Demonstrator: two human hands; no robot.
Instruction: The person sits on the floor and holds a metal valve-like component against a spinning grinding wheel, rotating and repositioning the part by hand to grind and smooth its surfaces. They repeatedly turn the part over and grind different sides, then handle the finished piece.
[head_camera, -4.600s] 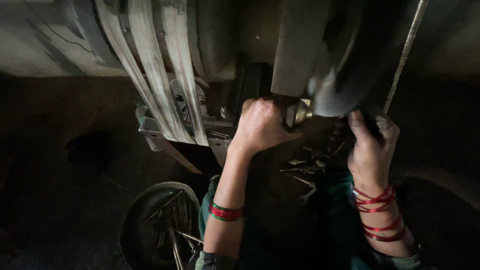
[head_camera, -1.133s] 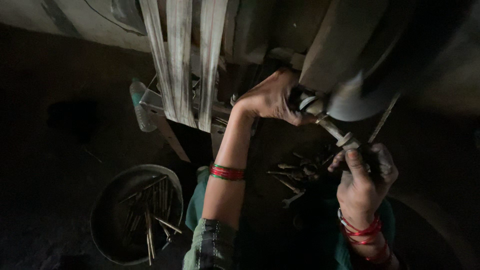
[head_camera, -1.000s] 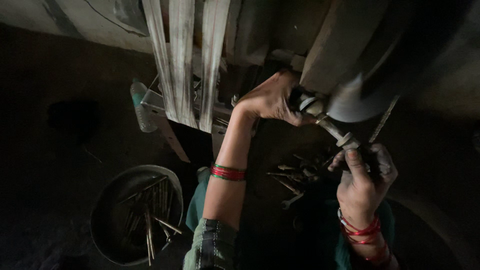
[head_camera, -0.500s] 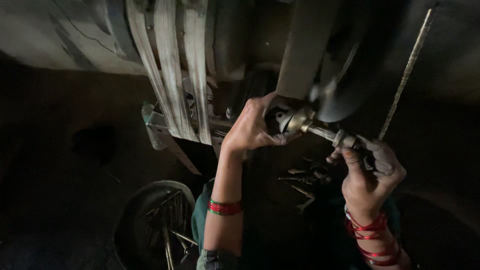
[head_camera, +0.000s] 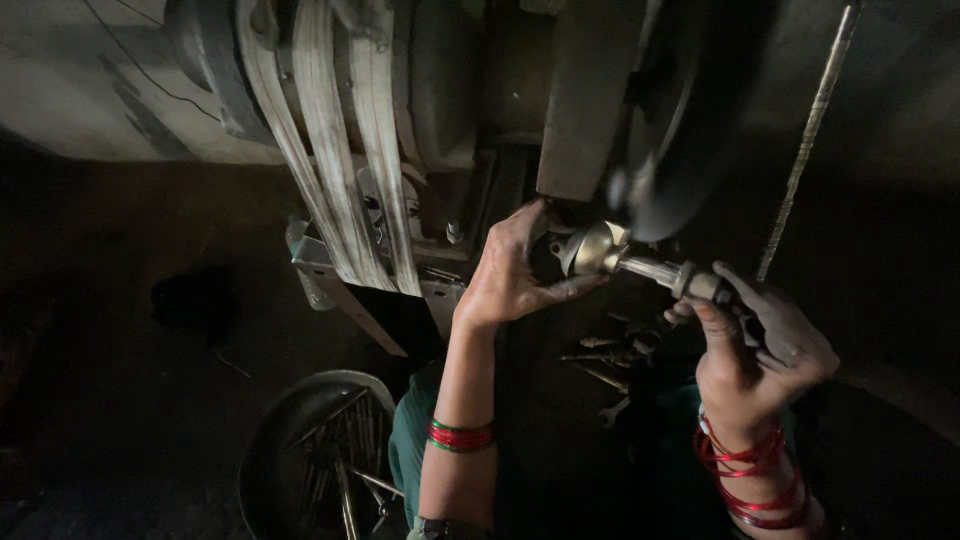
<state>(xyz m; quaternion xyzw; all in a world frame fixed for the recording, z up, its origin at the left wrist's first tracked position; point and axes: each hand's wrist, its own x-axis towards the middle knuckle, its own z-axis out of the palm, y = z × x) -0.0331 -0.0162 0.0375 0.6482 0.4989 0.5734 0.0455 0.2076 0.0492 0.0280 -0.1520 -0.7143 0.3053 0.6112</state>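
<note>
The metal part (head_camera: 640, 262), a brass-coloured knob on a short steel shaft, lies at centre right of the frame, just below the dark wheel (head_camera: 690, 120) of the machine. Its long axis runs from upper left to lower right: the knob end points at the left hand, the shaft end at the right hand.

The left hand (head_camera: 515, 275) is cupped around the knob end, fingers curled and thumb stretched under it; whether it grips firmly or only steadies the piece cannot be told. The right hand (head_camera: 760, 350) is closed on the lower right end of the shaft, thumb and forefinger pinching it. Both hands touch the part; the left is nearer the machine, the right nearer the body.

Worn pale belts (head_camera: 340, 150) run down the upper left of the frame over a pulley. A round pan (head_camera: 265, 460) holding thin metal rods sits at lower left. Loose small tools (head_camera: 605, 355) lie in the dark between the forearms. A thin threaded rod (head_camera: 810, 130) slants at upper right. Red bangles are on both wrists.
</note>
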